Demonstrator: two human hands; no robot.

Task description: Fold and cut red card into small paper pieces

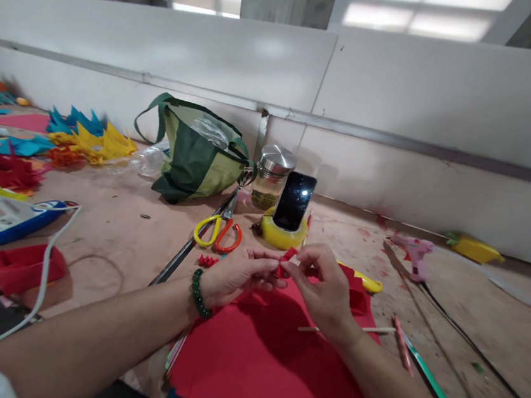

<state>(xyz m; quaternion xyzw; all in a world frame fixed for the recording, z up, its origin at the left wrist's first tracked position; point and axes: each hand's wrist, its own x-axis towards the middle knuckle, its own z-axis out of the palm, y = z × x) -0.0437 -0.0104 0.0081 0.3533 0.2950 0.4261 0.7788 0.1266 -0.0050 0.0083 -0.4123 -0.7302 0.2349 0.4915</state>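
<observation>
My left hand [247, 273], with a green bead bracelet [200, 294] at its wrist, pinches a small folded strip of red paper [289, 255]. From the other side my right hand [325, 289] also grips the strip between thumb and fingers. Both hands are over a stack of red sheets [247, 363]. Under my right wrist lies a thin pale stick [379, 329]. Scissors [218, 231] with one yellow and one orange handle rest beyond my left hand. Close to them is a small red zigzag-folded paper piece [208, 261].
A phone [294, 201] leans on a yellow roll [283, 233], near a lidded jar [270, 180] and a green bag [198, 159]. A pink glue gun [415, 254] with a black cord stands at right. A blue-and-white iron-shaped tool [23, 222] and red folded paper [30, 268] lie left.
</observation>
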